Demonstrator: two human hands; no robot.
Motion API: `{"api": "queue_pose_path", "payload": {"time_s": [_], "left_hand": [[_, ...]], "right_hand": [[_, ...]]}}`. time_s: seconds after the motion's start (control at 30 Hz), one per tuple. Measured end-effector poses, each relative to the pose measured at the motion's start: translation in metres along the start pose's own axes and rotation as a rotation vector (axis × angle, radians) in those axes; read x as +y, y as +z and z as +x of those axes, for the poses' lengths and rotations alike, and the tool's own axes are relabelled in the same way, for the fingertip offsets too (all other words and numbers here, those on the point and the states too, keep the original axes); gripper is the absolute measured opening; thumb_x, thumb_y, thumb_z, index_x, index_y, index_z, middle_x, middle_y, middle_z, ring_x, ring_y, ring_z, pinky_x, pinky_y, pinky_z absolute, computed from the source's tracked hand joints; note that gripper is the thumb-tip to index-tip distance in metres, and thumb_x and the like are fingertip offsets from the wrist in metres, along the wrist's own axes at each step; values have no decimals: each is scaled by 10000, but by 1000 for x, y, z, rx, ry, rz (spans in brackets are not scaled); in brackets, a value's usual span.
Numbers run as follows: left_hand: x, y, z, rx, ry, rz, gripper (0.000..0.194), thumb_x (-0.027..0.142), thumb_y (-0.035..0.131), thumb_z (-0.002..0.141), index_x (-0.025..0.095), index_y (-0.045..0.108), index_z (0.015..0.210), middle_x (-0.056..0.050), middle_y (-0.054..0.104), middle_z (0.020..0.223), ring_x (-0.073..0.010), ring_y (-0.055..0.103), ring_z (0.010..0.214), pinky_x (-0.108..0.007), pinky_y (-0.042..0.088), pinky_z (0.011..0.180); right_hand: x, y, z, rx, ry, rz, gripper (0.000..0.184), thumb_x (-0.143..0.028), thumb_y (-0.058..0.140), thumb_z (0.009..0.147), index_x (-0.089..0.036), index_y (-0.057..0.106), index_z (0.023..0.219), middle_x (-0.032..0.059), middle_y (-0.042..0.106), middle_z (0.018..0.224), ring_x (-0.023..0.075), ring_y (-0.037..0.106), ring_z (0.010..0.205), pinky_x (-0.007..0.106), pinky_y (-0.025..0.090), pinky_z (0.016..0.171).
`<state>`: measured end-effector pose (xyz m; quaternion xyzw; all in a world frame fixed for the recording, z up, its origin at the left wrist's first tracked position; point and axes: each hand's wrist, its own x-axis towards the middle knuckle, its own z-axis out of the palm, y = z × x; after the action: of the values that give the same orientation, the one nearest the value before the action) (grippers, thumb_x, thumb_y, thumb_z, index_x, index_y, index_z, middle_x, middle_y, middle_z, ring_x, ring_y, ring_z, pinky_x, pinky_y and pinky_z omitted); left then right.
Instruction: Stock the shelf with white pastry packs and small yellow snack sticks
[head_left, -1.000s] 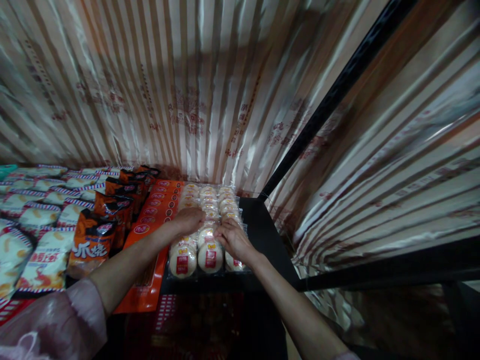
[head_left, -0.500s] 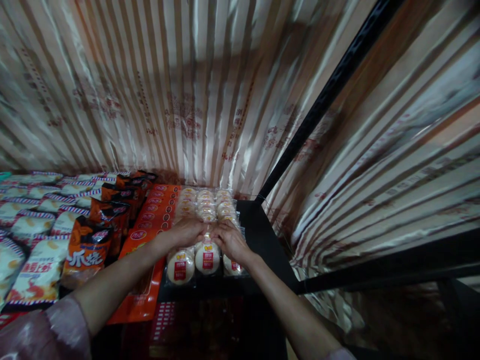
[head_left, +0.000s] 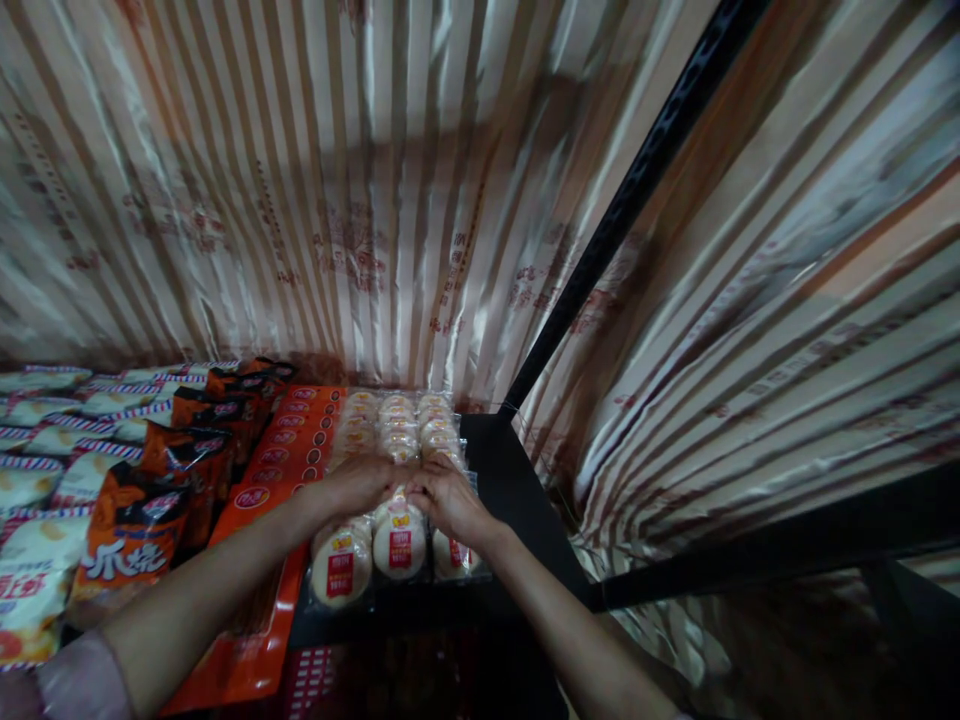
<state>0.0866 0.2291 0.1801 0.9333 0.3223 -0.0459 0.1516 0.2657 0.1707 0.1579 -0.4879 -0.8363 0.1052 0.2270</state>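
Round pale cakes in clear wrappers with red labels [head_left: 400, 540] stand in three rows running back along the black shelf. My left hand [head_left: 366, 482] reaches in from the left, its fingers bent down at the middle row. From the right comes my right hand [head_left: 448, 496], thumb and fingers closed at the same place, fingertips almost meeting the left ones. Both seem to pinch one wrapped cake of that row, though the fingers hide most of it. At the front of the left row stands another wrapped cake [head_left: 340, 570], with no hand on it.
An orange printed sheet of packaging [head_left: 255, 590] lies left of the cakes. Beyond it stand orange-black snack bags [head_left: 131, 540] and white snack bags [head_left: 41, 560]. A black post [head_left: 600, 240] rises at the shelf's [head_left: 502, 480] back right corner, before pleated curtains [head_left: 360, 180].
My left hand has moved right and my two hands have come together over the middle row. The whole view has shifted slightly, with the shelf now lower and further left.
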Motion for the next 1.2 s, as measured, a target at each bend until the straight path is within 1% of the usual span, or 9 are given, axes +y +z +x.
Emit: {"api": "queue_pose_path", "payload": {"time_s": [0.1,0.2,0.33,0.47,0.63,0.73,0.93,1.03,1.2], "left_hand": [[-6,-5,15,35,13,-64,142,208,494,823,196,635,807,-23,673,870,-169,604,794,-230,378,637],[-12,-13,36,96,28,-134,120,143,514,776,191,623,786,-1,651,825,-139,582,758,-207,359,622],[-18,-23,66,174,11,-113,127,106,496,753,169,599,713,-7,616,768,-134,556,722,-208,368,635],[-23,-30,96,243,-65,-18,185,124,450,803,150,627,757,-55,641,841,-162,575,756,-243,412,683],[-31,-33,136,335,-97,73,257,106,398,848,118,655,851,-107,668,924,-184,605,885,-291,431,867],[-41,-29,158,336,-99,44,285,94,390,850,131,671,885,-98,683,948,-185,605,951,-318,398,949],[-63,-16,184,318,-223,-69,276,107,421,819,155,677,909,-76,692,952,-177,614,922,-293,443,862],[-68,-12,190,301,-247,-163,246,100,440,797,157,677,828,-51,696,865,-148,622,824,-256,456,804],[-69,-9,193,360,-316,-247,229,97,453,785,142,672,837,-53,699,844,-136,625,792,-227,463,758]], "right_hand": [[7,-8,5,-21,-17,35,58,-152,638,796,-201,669,801,1,686,821,154,592,850,286,414,864],[25,-13,14,26,41,116,88,-153,614,808,-205,685,812,6,690,815,157,607,841,267,442,805],[68,-13,28,155,190,269,139,-145,555,822,-192,686,833,11,686,798,139,626,749,233,466,689],[118,-16,46,269,328,233,180,-194,532,827,-191,682,927,41,698,906,170,632,846,285,476,790],[158,-22,71,249,528,111,246,-195,448,868,-194,687,929,52,704,922,179,631,866,286,469,803],[169,-22,83,193,577,55,270,-238,425,894,-215,688,947,45,709,895,177,634,844,268,464,760],[178,-16,97,108,640,-47,235,-362,507,862,-250,711,895,31,715,825,187,640,803,257,450,682],[180,-12,99,149,684,-8,180,-297,556,820,-236,707,897,27,716,825,178,645,777,252,455,669],[180,-10,103,222,747,37,132,-233,573,783,-227,702,813,16,718,805,161,648,758,234,457,655]]}}
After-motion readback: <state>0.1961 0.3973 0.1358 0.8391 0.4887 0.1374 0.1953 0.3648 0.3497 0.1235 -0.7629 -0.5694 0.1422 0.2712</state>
